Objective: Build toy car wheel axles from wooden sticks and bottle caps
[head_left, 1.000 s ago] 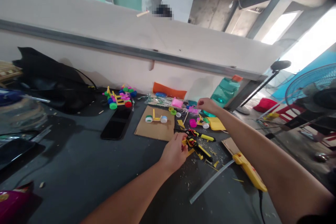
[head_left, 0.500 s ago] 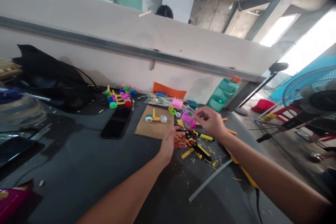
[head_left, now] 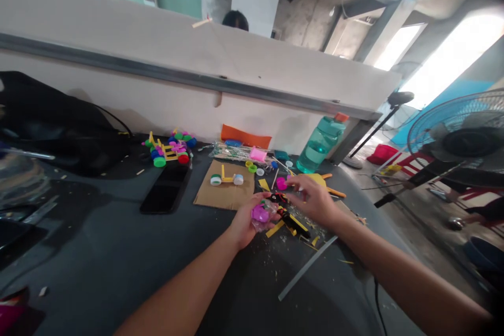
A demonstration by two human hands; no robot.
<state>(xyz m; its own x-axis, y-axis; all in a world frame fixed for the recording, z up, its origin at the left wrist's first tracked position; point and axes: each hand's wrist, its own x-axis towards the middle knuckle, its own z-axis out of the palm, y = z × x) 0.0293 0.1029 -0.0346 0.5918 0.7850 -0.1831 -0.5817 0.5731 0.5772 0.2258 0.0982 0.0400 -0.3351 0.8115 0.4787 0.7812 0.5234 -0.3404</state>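
Observation:
A small clear plastic packet with purple stuff inside (head_left: 260, 213) lies in my left hand (head_left: 241, 224), its fingers curled around it from below. My right hand (head_left: 313, 200) hovers just to the right, fingers loosely bent and apart, with nothing visible in them. Beside its fingertips are pink bottle caps (head_left: 281, 184). Beneath and between the hands lie black-and-yellow pliers (head_left: 295, 222), partly hidden, and yellow strips (head_left: 274, 229). Left of them, a small yellow stick frame with white cap wheels (head_left: 227, 179) rests on a cardboard piece (head_left: 205, 197).
A black phone (head_left: 165, 191) and colourful cap-wheeled toy cars (head_left: 169, 149) are at left. Bagged sticks, loose caps and a teal bottle (head_left: 321, 147) line the back. A translucent glue stick (head_left: 307, 269) lies in front. A fan (head_left: 464, 142) stands off the table's right side.
The purple packet has passed from my right hand into my left, which has turned palm up. My right hand is now empty and lower. The view has shifted slightly right.

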